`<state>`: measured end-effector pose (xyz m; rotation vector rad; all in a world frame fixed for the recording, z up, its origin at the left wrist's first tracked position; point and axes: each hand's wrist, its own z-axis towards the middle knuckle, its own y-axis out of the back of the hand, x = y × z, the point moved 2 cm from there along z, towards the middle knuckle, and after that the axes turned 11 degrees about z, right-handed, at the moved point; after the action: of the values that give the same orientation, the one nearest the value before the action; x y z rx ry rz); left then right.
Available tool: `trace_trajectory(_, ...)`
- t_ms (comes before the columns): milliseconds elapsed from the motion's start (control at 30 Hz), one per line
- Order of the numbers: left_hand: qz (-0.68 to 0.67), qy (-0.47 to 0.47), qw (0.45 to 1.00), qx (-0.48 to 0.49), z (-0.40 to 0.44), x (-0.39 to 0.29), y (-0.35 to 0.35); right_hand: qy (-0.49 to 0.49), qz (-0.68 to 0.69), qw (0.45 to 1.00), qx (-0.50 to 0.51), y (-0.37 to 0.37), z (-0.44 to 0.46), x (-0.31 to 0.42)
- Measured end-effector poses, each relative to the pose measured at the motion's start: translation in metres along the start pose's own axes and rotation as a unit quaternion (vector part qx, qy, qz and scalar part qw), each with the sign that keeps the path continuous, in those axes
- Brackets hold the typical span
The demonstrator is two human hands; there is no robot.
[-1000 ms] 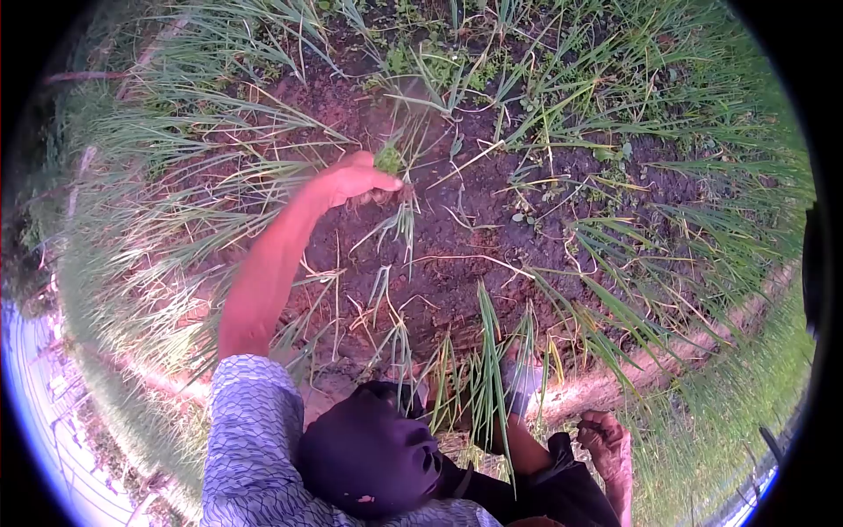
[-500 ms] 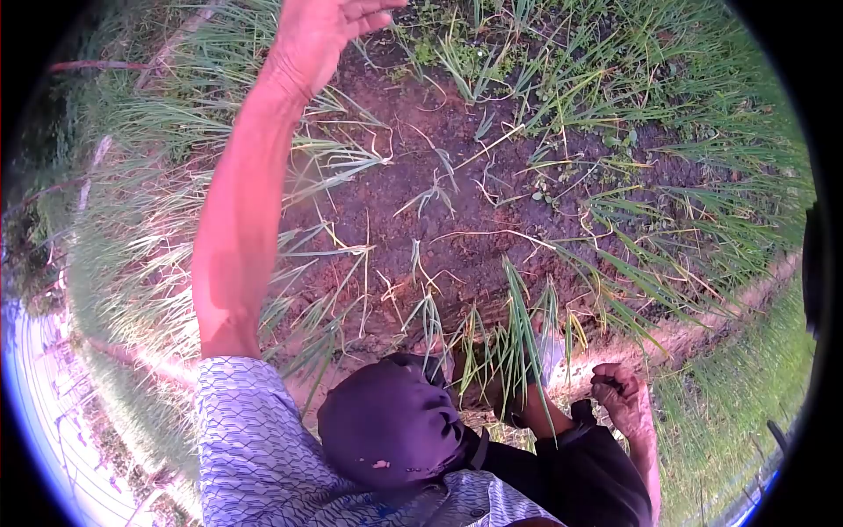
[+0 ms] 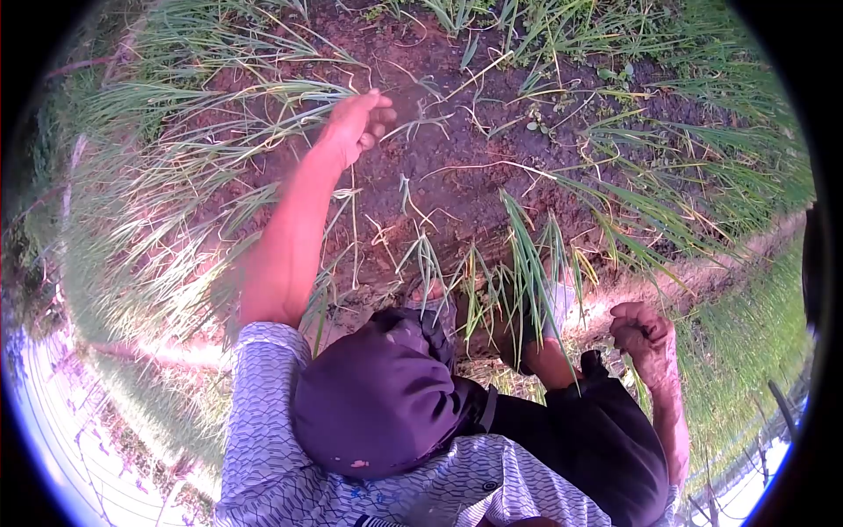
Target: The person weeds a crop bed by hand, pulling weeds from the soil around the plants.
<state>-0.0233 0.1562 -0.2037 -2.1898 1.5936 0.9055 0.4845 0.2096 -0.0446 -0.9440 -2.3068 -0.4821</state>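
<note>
My left hand [image 3: 358, 127] reaches over the dark soil, its fingers curled in beside the base of a clump of long, narrow green leaves [image 3: 303, 90] that look like onion plants. Whatever may be between its fingertips is hidden. Low on the right, my right hand [image 3: 645, 338] is curled into a loose fist beside my leg. Something dark shows in its fingers, too small to name. Between the hands, several drooping onion-like plants [image 3: 527, 263] stand along the near edge of the soil bed [image 3: 465, 189].
My bent knee in dark purple cloth [image 3: 378, 404] fills the lower middle. My other leg in dark trousers [image 3: 597, 439] is beside it, feet partly behind leaves. Dense green leaves [image 3: 738, 140] grow on the right. A pale earth strip [image 3: 702, 272] borders the bed.
My left hand has come down and nearer from the top of the view, and its fingers have curled in. The right hand stays curled; the view has shifted slightly.
</note>
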Motion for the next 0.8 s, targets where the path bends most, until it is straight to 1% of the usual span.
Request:
trace_trajectory(67, 0.099, -0.014, 0.994, -0.037, 0.014, 0.021, -0.008, 0.027, -0.018, 0.999, -0.005, -0.012, 0.004, 0.030)
trace_trajectory(100, 0.125, -0.012, 0.992, 0.002, 0.024, 0.032, -0.011, 0.034, -0.056, 0.998, 0.017, -0.015, 0.008, 0.050)
trace_trajectory(133, 0.152, -0.009, 0.988, -0.022, 0.036, 0.042, -0.012, 0.061, -0.077, 0.993, 0.063, -0.016, 0.017, 0.066)
trace_trajectory(200, 0.204, -0.005, 0.977, -0.065, 0.059, 0.057, -0.017, 0.121, -0.151, 0.980, 0.049, -0.034, 0.034, 0.110)
trace_trajectory(233, 0.203, -0.006, 0.977, -0.059, 0.079, 0.071, -0.010, 0.188, -0.202, 0.960, 0.037, -0.043, 0.046, 0.129)
trace_trajectory(267, 0.260, -0.017, 0.963, -0.074, 0.085, 0.072, -0.007, 0.252, -0.251, 0.934, 0.026, -0.052, 0.060, 0.146)
trace_trajectory(333, 0.370, -0.038, 0.923, -0.098, 0.087, 0.071, -0.007, 0.354, -0.305, 0.884, 0.014, -0.069, 0.100, 0.167)
trace_trajectory(367, 0.373, -0.022, 0.923, -0.094, 0.083, 0.066, -0.009, 0.316, -0.362, 0.876, 0.029, -0.073, 0.126, 0.171)
trace_trajectory(467, 0.419, -0.042, 0.889, -0.181, 0.086, 0.071, -0.019, 0.167, -0.525, 0.832, 0.062, -0.076, 0.216, 0.162)
trace_trajectory(533, 0.431, -0.024, 0.885, -0.172, 0.082, 0.070, -0.023, 0.138, -0.575, 0.804, 0.059, -0.074, 0.275, 0.139)
trace_trajectory(600, 0.431, -0.022, 0.885, -0.175, 0.089, 0.076, -0.021, 0.090, -0.454, 0.886, 0.018, -0.070, 0.315, 0.116)
trace_trajectory(700, 0.430, -0.026, 0.883, -0.187, 0.082, 0.075, -0.025, 0.120, -0.445, 0.887, -0.041, -0.080, 0.348, 0.083)
trace_trajectory(733, 0.429, -0.033, 0.881, -0.197, 0.079, 0.071, -0.026, 0.146, -0.447, 0.880, -0.066, -0.084, 0.357, 0.073)
trace_trajectory(800, 0.431, -0.018, 0.884, -0.181, 0.080, 0.069, -0.025, 0.194, -0.451, 0.864, -0.116, -0.091, 0.364, 0.062)
